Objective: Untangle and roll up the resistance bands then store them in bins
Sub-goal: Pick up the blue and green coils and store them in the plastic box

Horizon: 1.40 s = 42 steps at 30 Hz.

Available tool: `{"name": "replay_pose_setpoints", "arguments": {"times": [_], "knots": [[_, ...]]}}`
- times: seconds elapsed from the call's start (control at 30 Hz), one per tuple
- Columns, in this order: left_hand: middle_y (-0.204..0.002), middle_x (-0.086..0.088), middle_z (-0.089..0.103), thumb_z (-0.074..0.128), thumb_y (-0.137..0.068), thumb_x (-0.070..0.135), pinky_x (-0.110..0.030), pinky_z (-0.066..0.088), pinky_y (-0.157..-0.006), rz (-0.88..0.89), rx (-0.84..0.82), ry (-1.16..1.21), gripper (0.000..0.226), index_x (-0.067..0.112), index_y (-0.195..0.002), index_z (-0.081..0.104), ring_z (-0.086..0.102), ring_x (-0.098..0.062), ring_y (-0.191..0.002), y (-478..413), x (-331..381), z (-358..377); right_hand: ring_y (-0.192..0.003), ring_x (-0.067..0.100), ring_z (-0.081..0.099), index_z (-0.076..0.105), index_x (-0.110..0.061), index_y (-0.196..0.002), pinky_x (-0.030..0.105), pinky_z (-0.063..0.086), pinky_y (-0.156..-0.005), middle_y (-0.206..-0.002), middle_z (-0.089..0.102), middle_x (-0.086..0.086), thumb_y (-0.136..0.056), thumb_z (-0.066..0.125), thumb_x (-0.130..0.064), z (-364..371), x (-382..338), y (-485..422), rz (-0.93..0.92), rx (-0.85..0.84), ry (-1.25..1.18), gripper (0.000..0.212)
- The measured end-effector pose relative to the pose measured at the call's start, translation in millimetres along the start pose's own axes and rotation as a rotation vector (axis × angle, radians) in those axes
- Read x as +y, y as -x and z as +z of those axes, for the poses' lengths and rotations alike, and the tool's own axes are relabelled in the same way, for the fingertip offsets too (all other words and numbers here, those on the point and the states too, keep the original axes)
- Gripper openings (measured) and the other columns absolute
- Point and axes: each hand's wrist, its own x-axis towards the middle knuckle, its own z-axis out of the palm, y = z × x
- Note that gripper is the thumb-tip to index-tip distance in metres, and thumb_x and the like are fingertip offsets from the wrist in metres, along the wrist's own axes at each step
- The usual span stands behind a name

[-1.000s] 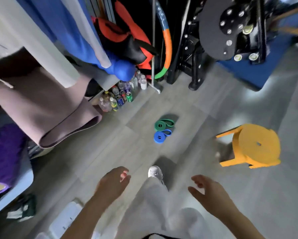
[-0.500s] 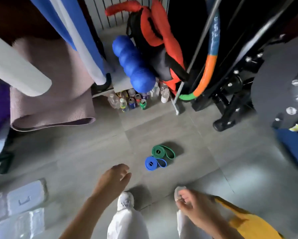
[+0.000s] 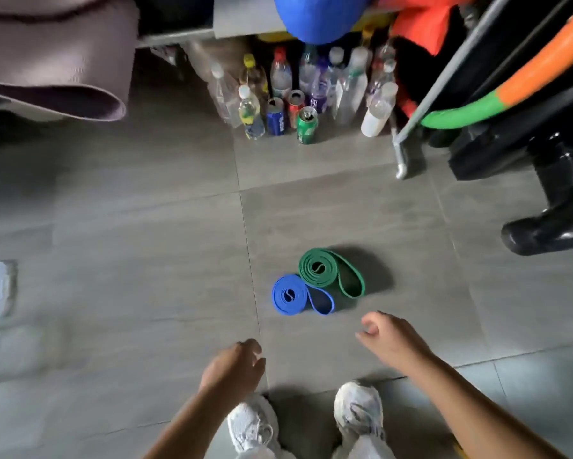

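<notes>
The rolled blue band (image 3: 290,294) and green band (image 3: 324,271) touch on the floor (image 3: 146,260), at 12 o'clock from the left hand (image 3: 233,369) and right hand (image 3: 391,342), whose loosely bent fingers hold nothing. Next, likely: pick them up.

- blue band (image 3: 290,295), rolled
- green band (image 3: 321,269), rolled
- grey tiled floor (image 3: 146,226)
- white shoes (image 3: 358,412)
- green can (image 3: 306,124)
- blue can (image 3: 275,116)
- mauve mat (image 3: 53,58)
</notes>
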Motion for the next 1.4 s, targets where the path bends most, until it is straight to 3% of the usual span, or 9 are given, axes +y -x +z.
{"name": "replay_pose_setpoints", "arguments": {"times": [0.27, 0.53, 0.63, 0.73, 0.87, 0.97, 1.1, 1.27, 1.4], "knots": [[-0.134, 0.005, 0.045, 0.044, -0.093, 0.034, -0.032, 0.046, -0.086, 0.104, 0.077, -0.206, 0.053, 0.035, -0.143, 0.026, 0.045, -0.018, -0.121, -138.0, -31.2, 73.7, -0.116, 0.025, 0.055, 0.048, -0.022, -0.13, 0.032, 0.046, -0.089, -0.129, 0.057, 0.002, -0.088, 0.056, -0.039, 62.7, 27.4, -166.0, -0.101, 0.152, 0.087, 0.046], [-0.139, -0.001, 0.03, 0.05, -0.091, 0.035, -0.035, 0.047, -0.083, 0.074, 0.194, 0.06, 0.063, 0.03, -0.145, 0.018, 0.056, -0.027, -0.106, -230.8, -17.1, 104.8, -0.117, 0.028, 0.047, 0.054, -0.026, -0.128, 0.038, 0.039, -0.093, -0.13, 0.05, 0.003, -0.084, 0.06, -0.047, 76.4, 42.3, -256.8, -0.124, 0.597, 0.135, 0.049], [-0.14, -0.004, 0.032, 0.05, -0.091, 0.041, -0.038, 0.048, -0.085, 0.035, 0.163, 0.1, 0.067, 0.027, -0.147, 0.014, 0.055, -0.029, -0.108, -244.5, -5.6, 107.9, -0.124, 0.027, 0.047, 0.049, -0.025, -0.134, 0.038, 0.041, -0.1, -0.136, 0.05, 0.002, -0.085, 0.058, -0.052, 75.5, 44.8, -269.1, -0.163, 0.419, 0.031, 0.057], [-0.133, -0.008, 0.04, 0.053, -0.09, 0.043, -0.04, 0.047, -0.089, -0.033, 0.131, 0.132, 0.06, 0.02, -0.14, 0.029, 0.054, -0.031, -0.107, -252.2, 1.4, 102.8, -0.131, 0.027, 0.042, 0.039, -0.015, -0.141, 0.038, 0.038, -0.104, -0.144, 0.044, 0.007, -0.085, 0.058, -0.054, 76.5, 42.1, -272.7, -0.165, 0.242, -0.046, 0.071], [-0.122, -0.01, 0.042, 0.058, -0.088, 0.037, -0.037, 0.05, -0.078, -0.1, 0.085, 0.274, 0.048, 0.018, -0.128, 0.04, 0.058, -0.034, -0.095, -258.9, 4.4, 94.9, -0.123, 0.027, 0.048, 0.042, -0.007, -0.136, 0.035, 0.042, -0.093, -0.138, 0.047, 0.01, -0.081, 0.058, -0.061, 76.3, 28.4, -277.3, -0.1, 0.189, -0.095, 0.078], [-0.116, -0.009, 0.045, 0.059, -0.087, 0.036, -0.033, 0.048, -0.068, -0.122, 0.058, 0.369, 0.043, 0.017, -0.122, 0.042, 0.056, -0.028, -0.082, -262.4, 6.2, 91.5, -0.098, 0.025, 0.053, 0.046, -0.004, -0.125, 0.03, 0.039, -0.075, -0.126, 0.055, 0.01, -0.072, 0.065, -0.067, 76.3, 17.3, -281.6, -0.014, 0.143, -0.203, 0.085], [-0.099, -0.012, 0.058, 0.06, -0.087, 0.027, -0.032, 0.046, -0.064, -0.165, 0.034, 0.472, 0.039, 0.009, -0.117, 0.042, 0.054, -0.024, -0.074, -260.4, -0.3, 95.2, -0.124, 0.029, 0.047, 0.037, 0.001, -0.136, 0.028, 0.034, -0.081, -0.14, 0.046, 0.014, -0.073, 0.073, -0.054, 78.7, 13.9, -285.4, 0.08, 0.082, -0.345, 0.091], [-0.108, -0.013, 0.061, 0.058, -0.09, 0.02, -0.03, 0.045, -0.069, -0.183, -0.002, 0.643, 0.032, 0.007, -0.119, 0.053, 0.057, -0.025, -0.087, -254.1, -9.0, 105.3, -0.129, 0.029, 0.044, 0.036, 0.001, -0.139, 0.03, 0.035, -0.085, -0.143, 0.044, 0.015, -0.07, 0.078, -0.049, 80.9, 12.0, -286.0, 0.101, 0.024, -0.4, 0.095], [-0.094, -0.012, 0.059, 0.053, -0.091, 0.017, -0.028, 0.041, -0.062, -0.152, 0.019, 0.599, 0.014, 0.008, -0.102, 0.055, 0.054, -0.023, -0.077, -257.4, -6.5, 104.6, -0.11, 0.025, 0.048, 0.04, -0.002, -0.132, 0.03, 0.036, -0.08, -0.136, 0.046, 0.013, -0.07, 0.077, -0.053, 82.9, 16.6, -281.3, 0.056, 0.064, -0.363, 0.088]]}}
